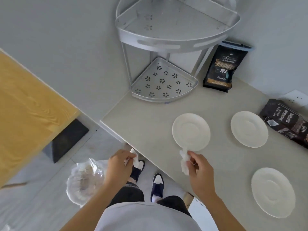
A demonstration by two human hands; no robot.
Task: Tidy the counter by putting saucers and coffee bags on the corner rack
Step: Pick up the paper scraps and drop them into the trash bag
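Three white saucers lie on the pale counter: one near the middle point(191, 131), one to its right point(249, 129), one at the front right point(273, 192). A black coffee bag point(222, 67) stands against the wall beside the silver corner rack point(176, 42); a dark brown coffee bag point(285, 121) lies at the right edge. The rack's shelves hold nothing. My right hand point(200, 170) is shut on a crumpled white tissue point(184, 161) at the middle saucer's near rim. My left hand point(119, 164), off the counter's edge, pinches another white tissue point(135, 157).
A bin lined with clear plastic point(83, 180) stands on the floor under my left hand. A yellow wooden surface point(28, 104) fills the left. A wall socket point(296, 97) sits behind the brown bag. The counter edge point(115, 132) runs diagonally past my feet.
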